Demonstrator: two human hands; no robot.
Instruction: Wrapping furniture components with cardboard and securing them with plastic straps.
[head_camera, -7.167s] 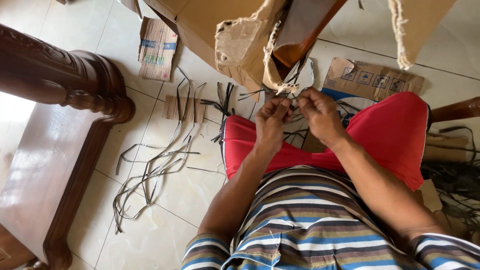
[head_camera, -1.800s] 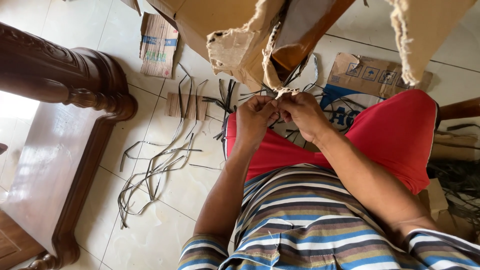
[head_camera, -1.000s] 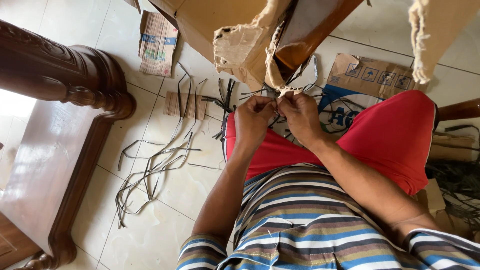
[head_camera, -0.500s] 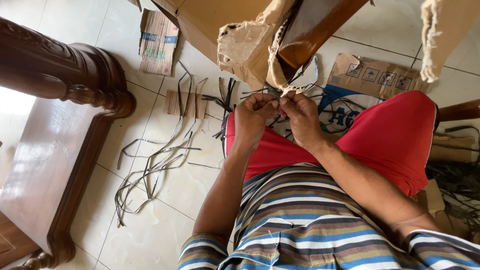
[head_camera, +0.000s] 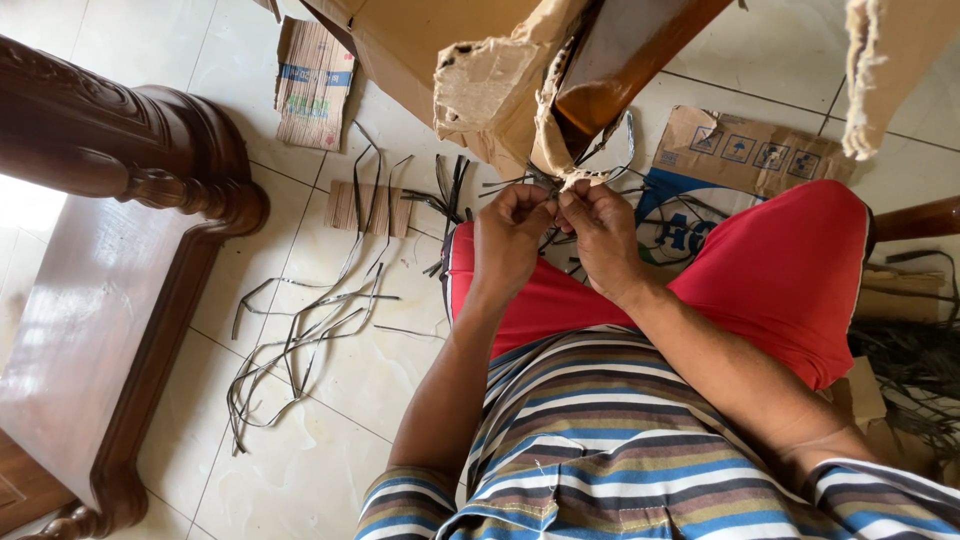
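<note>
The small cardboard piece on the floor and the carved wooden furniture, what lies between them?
In the head view, only bare pale floor tile lies between the small cardboard piece and the carved wooden furniture; the loose dark strips lie lower.

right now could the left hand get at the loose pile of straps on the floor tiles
Probably yes. The left hand is at the cardboard wrapping, and the loose straps lie on open tile on that side, nothing between, though it would need a downward reach.

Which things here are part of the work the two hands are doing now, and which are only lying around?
In hand:
- left hand
- right hand
- thin dark straps
- torn brown cardboard wrapping
- polished brown wooden piece

Lying about:
- loose grey strap pieces
- flat cardboard scrap
- carved dark wooden furniture
- printed cardboard sheet
</note>
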